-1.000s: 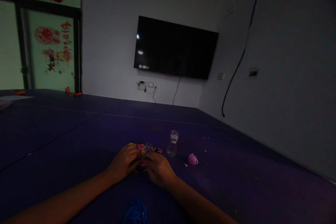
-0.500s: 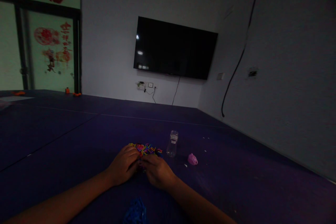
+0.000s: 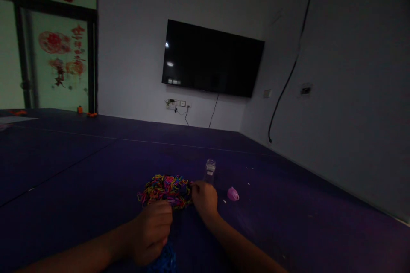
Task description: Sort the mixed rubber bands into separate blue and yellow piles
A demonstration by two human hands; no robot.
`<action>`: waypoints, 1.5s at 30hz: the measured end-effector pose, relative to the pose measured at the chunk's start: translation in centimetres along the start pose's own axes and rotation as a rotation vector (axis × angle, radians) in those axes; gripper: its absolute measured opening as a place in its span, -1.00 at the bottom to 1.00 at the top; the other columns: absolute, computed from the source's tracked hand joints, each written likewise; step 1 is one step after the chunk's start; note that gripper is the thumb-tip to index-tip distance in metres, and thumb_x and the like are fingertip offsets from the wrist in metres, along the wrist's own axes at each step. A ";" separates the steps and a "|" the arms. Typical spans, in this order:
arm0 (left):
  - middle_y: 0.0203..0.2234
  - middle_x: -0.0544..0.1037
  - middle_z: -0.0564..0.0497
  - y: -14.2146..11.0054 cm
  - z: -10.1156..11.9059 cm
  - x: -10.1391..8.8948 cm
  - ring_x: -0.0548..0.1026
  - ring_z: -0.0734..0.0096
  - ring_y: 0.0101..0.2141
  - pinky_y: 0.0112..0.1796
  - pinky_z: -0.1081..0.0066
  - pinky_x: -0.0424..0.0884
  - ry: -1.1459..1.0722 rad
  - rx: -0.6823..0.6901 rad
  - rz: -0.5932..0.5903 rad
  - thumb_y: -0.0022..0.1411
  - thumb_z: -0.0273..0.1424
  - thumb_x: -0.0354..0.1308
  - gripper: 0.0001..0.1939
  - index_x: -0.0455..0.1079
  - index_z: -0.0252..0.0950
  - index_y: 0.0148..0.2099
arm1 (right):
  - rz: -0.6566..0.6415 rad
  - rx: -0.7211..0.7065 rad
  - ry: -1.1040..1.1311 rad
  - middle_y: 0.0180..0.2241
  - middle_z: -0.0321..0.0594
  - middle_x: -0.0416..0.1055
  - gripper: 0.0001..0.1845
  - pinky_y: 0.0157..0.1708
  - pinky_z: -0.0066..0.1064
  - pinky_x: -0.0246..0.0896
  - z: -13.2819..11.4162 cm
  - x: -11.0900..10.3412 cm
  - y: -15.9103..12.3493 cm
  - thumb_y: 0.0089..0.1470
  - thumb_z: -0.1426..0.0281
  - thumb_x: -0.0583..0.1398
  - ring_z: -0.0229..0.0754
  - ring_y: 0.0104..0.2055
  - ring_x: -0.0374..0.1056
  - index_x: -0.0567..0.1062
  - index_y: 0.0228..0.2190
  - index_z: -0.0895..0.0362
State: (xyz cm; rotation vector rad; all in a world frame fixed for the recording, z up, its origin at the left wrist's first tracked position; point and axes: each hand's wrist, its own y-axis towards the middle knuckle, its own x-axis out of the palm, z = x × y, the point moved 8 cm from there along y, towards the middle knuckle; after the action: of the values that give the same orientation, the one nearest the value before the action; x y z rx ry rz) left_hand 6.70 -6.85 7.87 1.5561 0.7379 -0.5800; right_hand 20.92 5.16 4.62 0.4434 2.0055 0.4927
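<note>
A heap of many-coloured rubber bands [image 3: 169,187] lies on the purple tabletop in front of me. My left hand [image 3: 154,230] is closed in a fist between that heap and a bundle of blue bands [image 3: 168,259] near the bottom edge; whatever is in its fingers is hidden. At the heap's right edge, my right hand [image 3: 205,199] has its fingers pinched together, and I cannot make out what they hold. Just behind it stands a clear bottle [image 3: 210,170], its lower part covered by the hand.
A pink cap-like piece [image 3: 233,194] lies right of the bottle, with small white scraps around it. Orange objects [image 3: 92,114] and a white sheet [image 3: 19,119] rest at the table's far left. A television [image 3: 213,57] hangs on the wall beyond.
My hands were together over the front of the heap and have parted. The left came back toward the blue bundle; the right shifted right, in front of the bottle. More of the heap shows.
</note>
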 end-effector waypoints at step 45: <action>-0.31 0.54 -0.03 -4.8 -11.1 1.0 0.39 0.16 -0.13 -0.17 0.14 0.33 0.281 -0.658 -0.045 0.08 -0.64 0.01 -0.76 0.44 -0.28 -0.30 | 0.064 -0.352 0.309 -0.37 -0.16 0.40 -0.55 -0.25 -0.40 0.26 -1.3 2.0 0.5 -0.21 0.74 -0.03 -0.18 -0.29 0.32 0.52 -0.42 0.13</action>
State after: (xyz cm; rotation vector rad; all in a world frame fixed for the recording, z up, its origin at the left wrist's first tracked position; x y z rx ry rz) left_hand 3.24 4.41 5.24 1.0124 1.0520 -0.1166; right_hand 18.87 6.40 3.96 0.2224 2.1415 0.9852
